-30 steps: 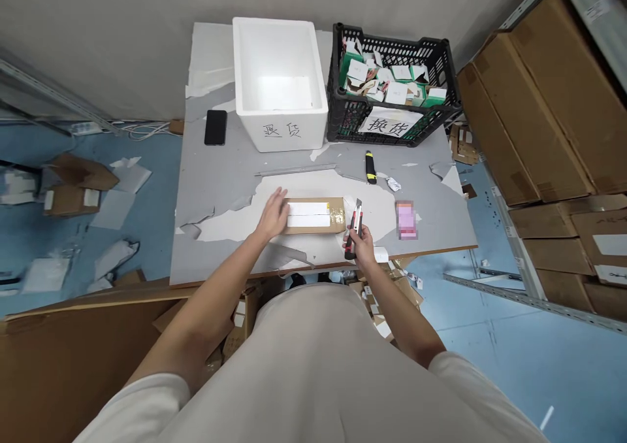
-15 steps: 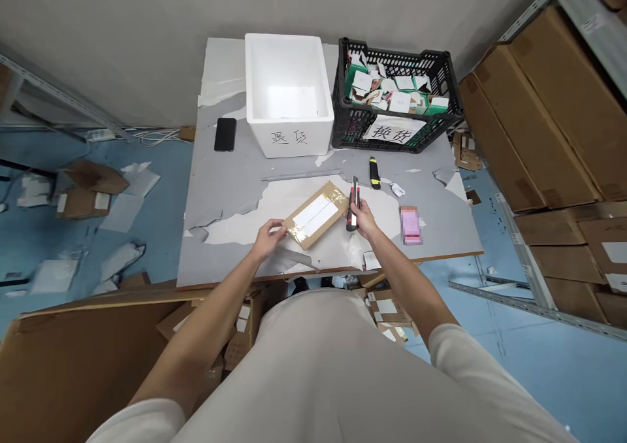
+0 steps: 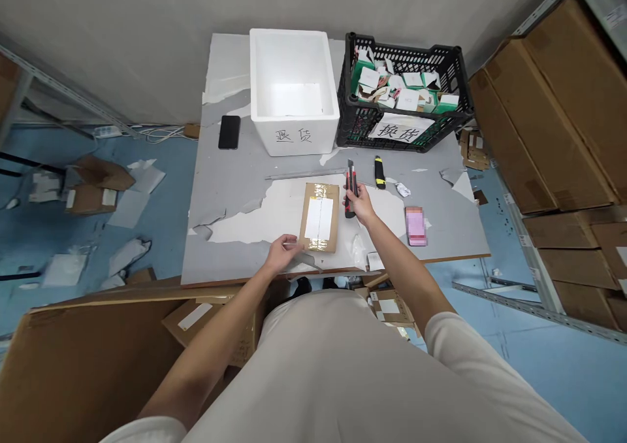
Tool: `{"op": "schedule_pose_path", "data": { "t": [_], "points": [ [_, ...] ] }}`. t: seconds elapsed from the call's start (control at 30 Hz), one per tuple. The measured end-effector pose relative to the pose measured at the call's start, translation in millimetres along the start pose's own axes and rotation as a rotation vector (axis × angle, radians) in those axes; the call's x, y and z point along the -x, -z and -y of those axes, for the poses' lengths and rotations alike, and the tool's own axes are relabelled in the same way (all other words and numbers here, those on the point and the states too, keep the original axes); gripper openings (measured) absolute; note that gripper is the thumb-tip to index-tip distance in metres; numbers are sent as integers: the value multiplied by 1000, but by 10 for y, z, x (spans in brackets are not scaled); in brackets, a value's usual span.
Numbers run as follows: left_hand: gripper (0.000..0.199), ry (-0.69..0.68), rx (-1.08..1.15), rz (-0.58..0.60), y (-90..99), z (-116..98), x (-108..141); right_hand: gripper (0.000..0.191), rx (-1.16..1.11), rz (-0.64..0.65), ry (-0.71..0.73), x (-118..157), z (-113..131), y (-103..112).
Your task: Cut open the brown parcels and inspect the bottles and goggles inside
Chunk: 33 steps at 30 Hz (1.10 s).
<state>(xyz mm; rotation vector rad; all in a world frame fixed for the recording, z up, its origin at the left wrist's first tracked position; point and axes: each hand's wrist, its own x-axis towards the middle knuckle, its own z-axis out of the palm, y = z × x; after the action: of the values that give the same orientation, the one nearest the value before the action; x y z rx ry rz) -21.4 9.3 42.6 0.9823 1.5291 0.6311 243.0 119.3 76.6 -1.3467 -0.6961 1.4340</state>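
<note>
A small flat cardboard box (image 3: 333, 221) lies on the table, nearly straight to me, with a white label (image 3: 319, 219) and clear tape across its ends. My left hand (image 3: 284, 253) pinches its near left corner, the fingers closed there. In my right hand (image 3: 360, 204) is a red and black utility knife (image 3: 351, 185), pointing away from me just right of the box. My fingers are wrapped around its handle. A black and yellow cutter (image 3: 379, 172) lies beyond that hand, beside a crumpled white scrap (image 3: 402, 189).
At the back stand a white foam box (image 3: 296, 136) and a black crate (image 3: 405, 141) holding several green and white cartons. A black phone (image 3: 229, 132) lies left, a pink-screened phone (image 3: 416, 226) right. A big open carton (image 3: 98, 358) stands at my left, shelving with cartons (image 3: 543, 129) at right.
The cardboard box has turned from a slant to nearly straight. My left hand has moved right and slightly nearer me with its corner. My right hand still holds the knife, now apart from the box.
</note>
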Motion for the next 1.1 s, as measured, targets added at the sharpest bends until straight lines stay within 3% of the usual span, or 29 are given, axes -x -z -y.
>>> {"op": "schedule_pose_path", "data": {
  "t": [0.13,0.23,0.37,0.43,0.53,0.63,0.73,0.9,1.03,1.1],
  "points": [
    [59,-147,-163,-65,46,-404,-548,31,-44,-117,-48,789,-248,141],
    [66,-254,-211,-24,-56,-724,-1024,37,-105,-142,-206,1381,-531,137],
    [48,-319,-230,97,-214,-948,-1394,46,-284,-154,-363,1677,-759,-16],
    [44,-287,-211,96,-213,-960,-1426,48,-329,-162,-350,1615,-756,-57],
    [38,-238,-248,-83,-52,-870,-1318,49,-323,-202,-270,1394,-642,3],
    [32,-203,-304,-234,205,-657,-1060,52,-280,-227,-165,1093,-461,140],
    [32,-165,-324,-283,370,-394,-723,52,-221,-168,-117,761,-288,223],
    [38,-130,-291,-264,333,-168,-315,43,-119,-86,-48,358,-162,193],
    [45,-94,-396,-318,267,-268,-247,41,-24,-74,-24,321,-167,258],
    [59,-199,-489,-348,245,-362,-288,43,97,-69,-2,397,-172,362]
  ]
}}
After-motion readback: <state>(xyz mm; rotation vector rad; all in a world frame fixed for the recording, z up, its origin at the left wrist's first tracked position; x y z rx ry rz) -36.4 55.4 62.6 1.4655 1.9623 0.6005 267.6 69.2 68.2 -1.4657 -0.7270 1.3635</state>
